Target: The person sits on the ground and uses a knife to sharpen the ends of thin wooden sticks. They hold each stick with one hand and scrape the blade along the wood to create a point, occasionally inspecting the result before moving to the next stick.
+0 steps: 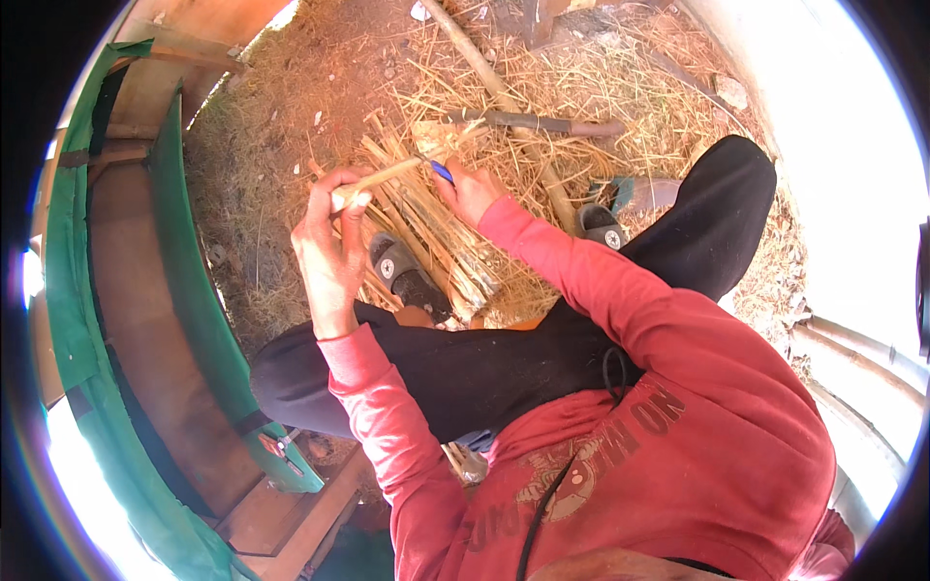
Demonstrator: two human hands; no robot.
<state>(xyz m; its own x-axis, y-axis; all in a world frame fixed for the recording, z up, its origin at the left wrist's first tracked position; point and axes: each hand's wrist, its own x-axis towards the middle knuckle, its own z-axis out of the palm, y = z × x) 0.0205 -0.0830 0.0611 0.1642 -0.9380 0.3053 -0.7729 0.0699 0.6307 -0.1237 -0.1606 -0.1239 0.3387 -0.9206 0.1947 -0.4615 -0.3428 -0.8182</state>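
Note:
My left hand (327,232) is closed round the near end of a pale split-bamboo strip (392,173), which slants up to the right. Blue-handled, the small knife (441,171) sits in my right hand (475,197), its blade against the strip near the far end. Thin shavings curl off around that end. Beneath both hands lies a pile of split sticks (426,232) on the ground between my feet. Just beyond the right hand is a machete (542,123) with a dark blade or sheath and a brown handle; which one cannot be told.
A long pole (475,58) runs under the machete across straw-strewn ground (620,87). My sandalled feet (397,263) flank the sticks. On the left stands a wooden frame edged with green cloth (73,290). Bamboo poles (862,353) lie at the right.

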